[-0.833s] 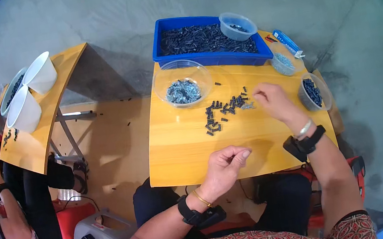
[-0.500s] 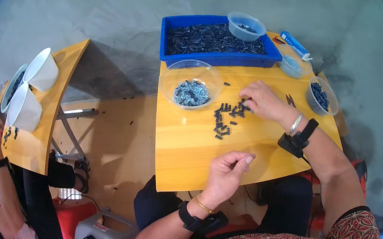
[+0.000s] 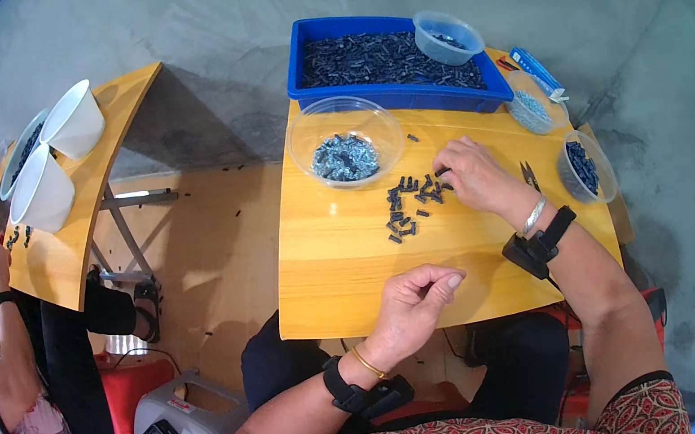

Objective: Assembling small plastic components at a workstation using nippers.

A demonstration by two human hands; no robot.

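Small black cylindrical pieces (image 3: 402, 212) lie in a loose cluster on the yellow table (image 3: 331, 283). At the right edge of that cluster is my right hand (image 3: 476, 177), its fingertips closed on a small black piece (image 3: 442, 172). My left hand (image 3: 412, 308) is held over the table's near edge, thumb and forefinger pressed together; whatever they hold, if anything, is hidden. Beyond the cluster stands a clear round bowl (image 3: 392, 151) with shiny pale-blue and dark bits. Dark scissors or snips (image 3: 530, 177) lie right of my right hand.
A blue tray (image 3: 401, 97) full of black pieces stands at the back, a clear tub (image 3: 450, 46) inside it. Two more clear tubs (image 3: 540, 100) (image 3: 603, 176) line the right side. On the left, another person (image 3: 22, 373) sits at a second table (image 3: 111, 104) with white buckets (image 3: 44, 197).
The whole view has shifted slightly. My right hand's fingertips have moved a little away from me at the cluster's edge. My left hand stays nearly in place.
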